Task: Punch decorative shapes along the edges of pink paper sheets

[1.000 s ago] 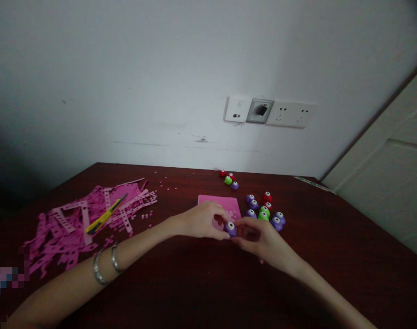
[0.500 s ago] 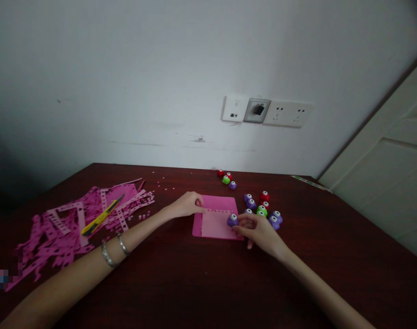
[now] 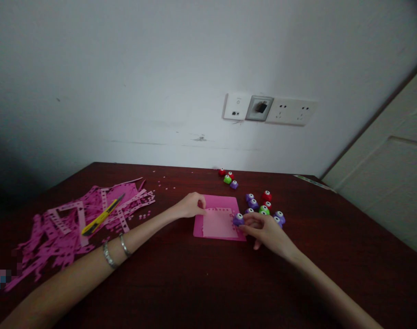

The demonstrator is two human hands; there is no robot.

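A light pink sheet (image 3: 217, 225) lies on a larger dark pink sheet (image 3: 220, 201) on the table. Small cut-outs run along the light sheet's top edge, with some marks by its right edge. My left hand (image 3: 192, 205) pinches the left side of the paper near the top corner. In my right hand (image 3: 265, 230) is a purple craft punch (image 3: 238, 220) with a white round button, held at the sheet's right edge. Whether the paper sits inside the punch's slot I cannot tell. Several more purple, red and green punches (image 3: 266, 195) stand just behind my right hand.
To the left, a heap of punched pink strips (image 3: 69, 224) carries a yellow utility knife (image 3: 103, 215). Tiny pink paper bits (image 3: 145, 214) are scattered beside it. A small group of punches (image 3: 227, 179) stands near the wall, below the sockets (image 3: 270, 109).
My right hand and the purple punch have shifted slightly right, uncovering more of the light sheet's right side. My left hand keeps its pinch on the paper. The view has moved a little.
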